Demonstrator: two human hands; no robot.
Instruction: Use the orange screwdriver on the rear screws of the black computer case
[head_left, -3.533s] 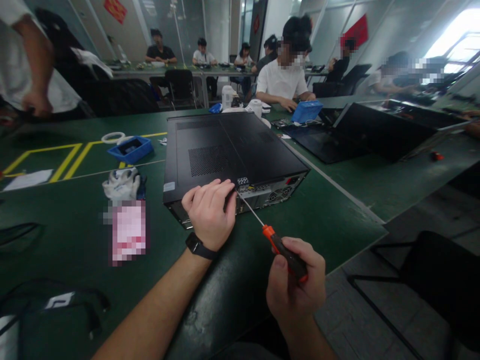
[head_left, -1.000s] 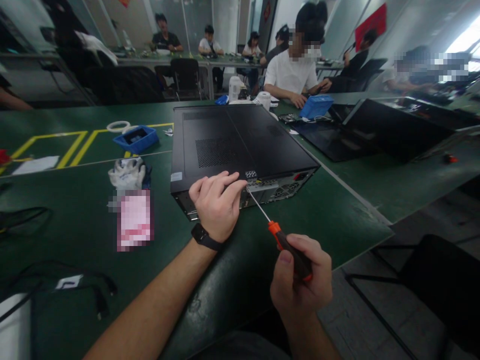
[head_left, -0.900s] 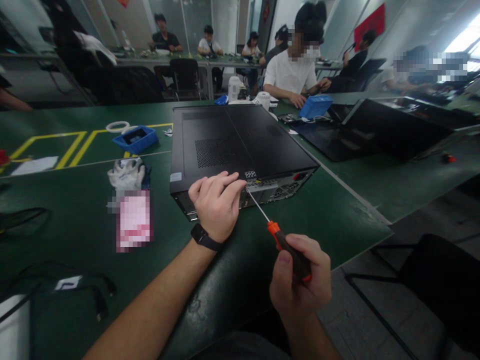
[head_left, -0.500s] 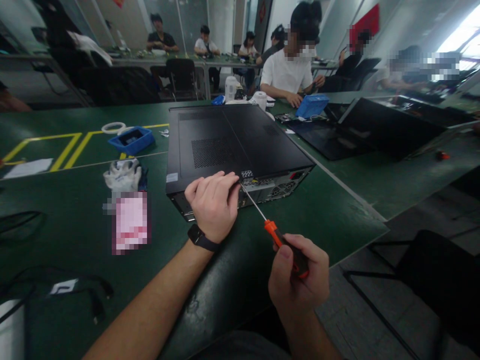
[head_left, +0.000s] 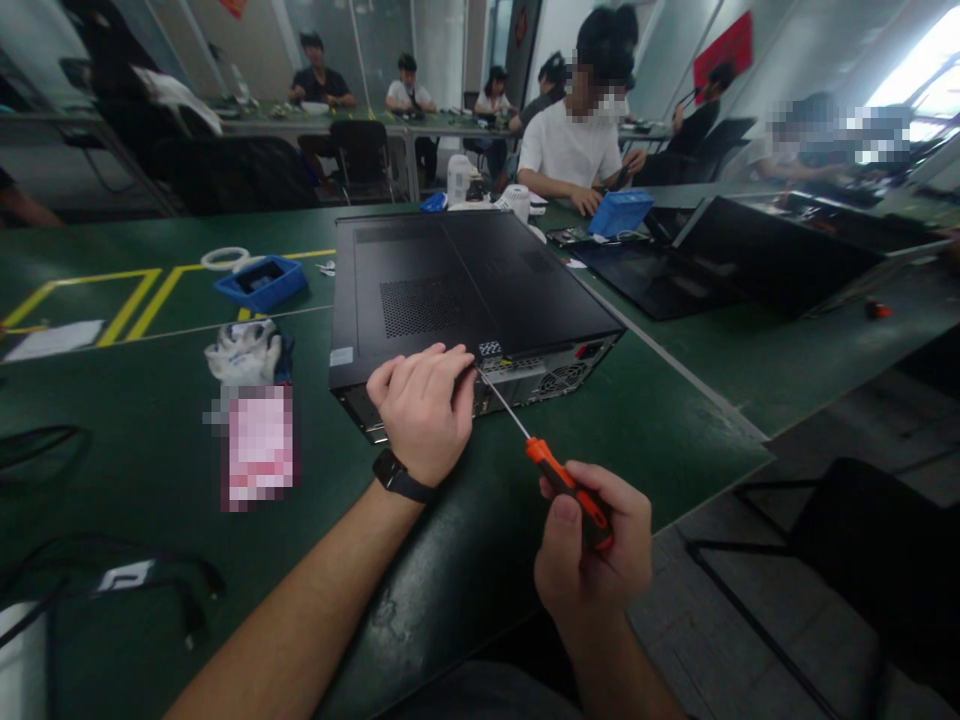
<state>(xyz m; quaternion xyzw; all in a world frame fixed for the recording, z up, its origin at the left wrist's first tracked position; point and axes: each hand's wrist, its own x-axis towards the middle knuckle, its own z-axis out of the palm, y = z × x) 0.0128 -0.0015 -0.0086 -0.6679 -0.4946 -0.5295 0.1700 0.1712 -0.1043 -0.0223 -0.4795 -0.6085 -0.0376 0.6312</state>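
Note:
A black desktop computer case [head_left: 480,270] lies flat on the green table, its rear panel with a round fan grille facing my side. My left hand [head_left: 424,400], with a dark watch on the wrist, is closed over the top rear edge of the case, fingers bent and thumb low against the back. In my right hand [head_left: 600,540] is a screwdriver [head_left: 570,487] with an orange and black handle, fingers and thumb wrapped round it. Its thin shaft slants up to the rear panel beside my left fingertips. The tip is too small to make out there.
Left of the case are a blue tray [head_left: 262,283], work gloves [head_left: 247,350] and black cables [head_left: 135,560]. Another open case [head_left: 780,260] stands at the right. Across the table sits a person in white [head_left: 570,150]. A black chair [head_left: 855,540] is at the lower right.
The screwdriver handle has turned a little in my right hand, showing more of its orange strip. My left hand keeps its place on the case. The whole view has shifted slightly.

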